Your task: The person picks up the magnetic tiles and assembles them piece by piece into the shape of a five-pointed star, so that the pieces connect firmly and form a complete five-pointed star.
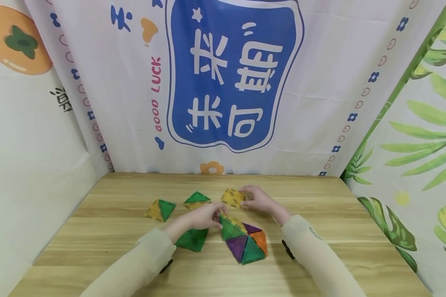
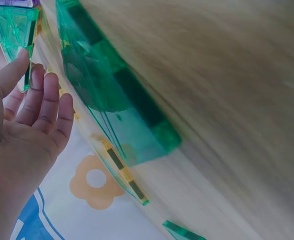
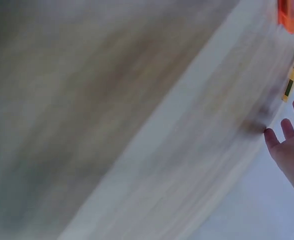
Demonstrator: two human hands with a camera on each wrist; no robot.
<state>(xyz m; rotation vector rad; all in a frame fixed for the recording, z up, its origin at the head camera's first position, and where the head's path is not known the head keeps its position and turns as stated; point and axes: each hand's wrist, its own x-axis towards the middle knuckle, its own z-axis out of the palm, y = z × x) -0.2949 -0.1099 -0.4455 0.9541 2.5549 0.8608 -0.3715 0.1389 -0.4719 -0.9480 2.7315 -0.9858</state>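
Green tile (image 1: 230, 229), edge pinched by left fingers (image 2: 48, 97), open tabletop (image 1: 338, 218) rightward

Around the tile cluster (image 1: 250, 251), I have bare tabletop (image 1: 226, 280) to pass through at six o'clock. The left hand (image 1: 207, 217) blocks me at ten, a dark green tile (image 1: 193, 241) at nine, the yellow tile (image 1: 233, 198) at twelve, the right hand (image 1: 259, 199) at one.
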